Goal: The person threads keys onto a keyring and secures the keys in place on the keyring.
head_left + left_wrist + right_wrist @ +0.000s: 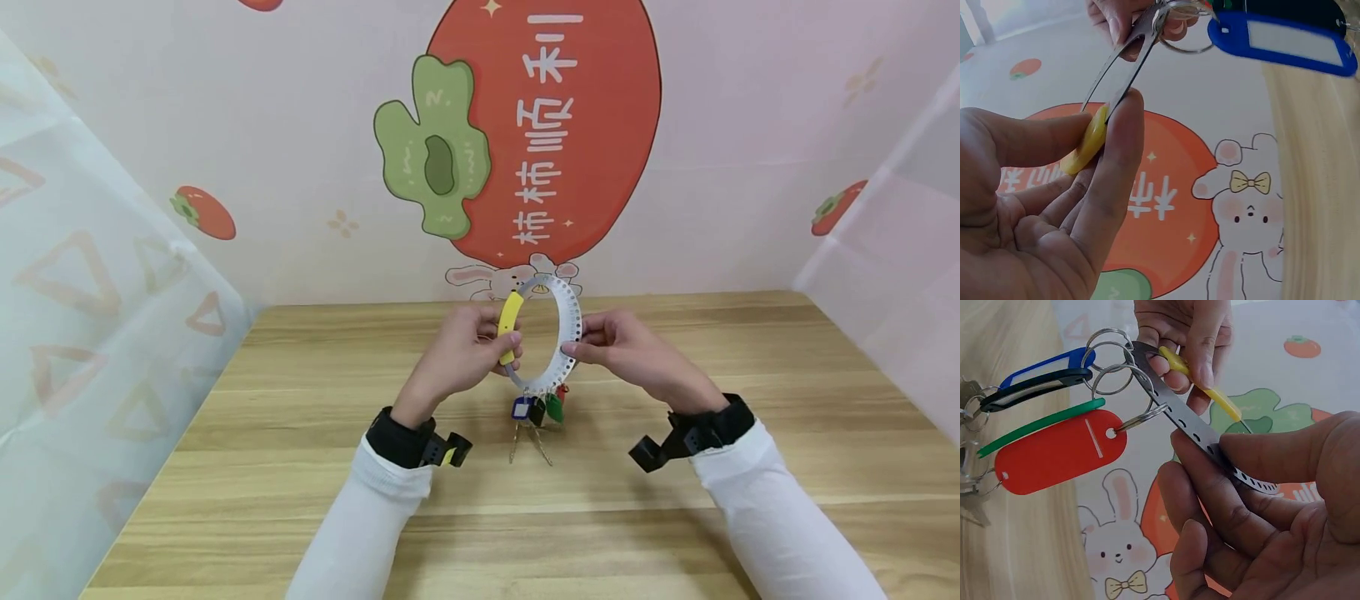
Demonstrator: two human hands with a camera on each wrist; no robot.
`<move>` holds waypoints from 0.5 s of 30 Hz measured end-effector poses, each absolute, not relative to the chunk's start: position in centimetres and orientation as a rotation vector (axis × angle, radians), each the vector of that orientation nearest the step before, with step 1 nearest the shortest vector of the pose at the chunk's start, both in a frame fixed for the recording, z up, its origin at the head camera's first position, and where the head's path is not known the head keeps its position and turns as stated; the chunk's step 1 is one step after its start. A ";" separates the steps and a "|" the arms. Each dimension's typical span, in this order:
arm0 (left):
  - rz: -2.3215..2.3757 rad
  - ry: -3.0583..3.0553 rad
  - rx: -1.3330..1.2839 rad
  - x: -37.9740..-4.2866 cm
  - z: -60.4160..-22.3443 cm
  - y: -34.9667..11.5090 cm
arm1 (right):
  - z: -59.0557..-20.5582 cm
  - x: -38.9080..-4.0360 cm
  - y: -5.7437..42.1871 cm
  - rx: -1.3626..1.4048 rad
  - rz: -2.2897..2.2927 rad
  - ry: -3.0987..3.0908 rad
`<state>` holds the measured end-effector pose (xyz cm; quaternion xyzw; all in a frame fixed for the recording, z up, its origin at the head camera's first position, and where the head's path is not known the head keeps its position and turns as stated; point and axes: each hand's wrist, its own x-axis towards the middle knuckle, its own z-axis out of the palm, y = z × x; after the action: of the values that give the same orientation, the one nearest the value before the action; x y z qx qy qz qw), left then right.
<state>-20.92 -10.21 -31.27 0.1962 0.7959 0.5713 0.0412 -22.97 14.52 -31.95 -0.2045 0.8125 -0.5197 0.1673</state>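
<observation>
Both hands hold up a metal key ring holder (567,321), a large oval hoop with a row of holes along its right side. My left hand (467,351) pinches the yellow grip (510,314) between thumb and fingers. Opposite it, my right hand (634,349) pinches the perforated band (1196,435). From the hoop's lower end hang key tags on split rings: a blue tag (1047,367), a black tag (1038,389), a green tag (1041,427) and a red tag (1060,452). Keys (538,446) dangle beneath the tags; in the right wrist view they are partly cut off.
A wood-grain table (337,500) lies beneath the hands. Behind it stands a printed backdrop (300,125) with a large persimmon and a rabbit, and a pale curtain (90,292) hangs at the left. Black wrist cameras (447,451) sit on both wrists.
</observation>
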 end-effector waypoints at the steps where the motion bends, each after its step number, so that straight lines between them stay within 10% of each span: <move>1: 1.757 2.440 0.580 -21.0 -31.4 -10.2 | -32.1 -23.1 14.5 -0.575 -1.479 2.311; 15: 1.835 2.398 0.327 -22.8 -33.7 -10.8 | -35.2 -24.7 13.7 -0.529 -1.575 2.345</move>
<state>-22.82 -10.80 -33.72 0.1075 0.7885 0.6033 0.0524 -24.68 13.71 -35.17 -0.1824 0.8087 -0.5430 0.1334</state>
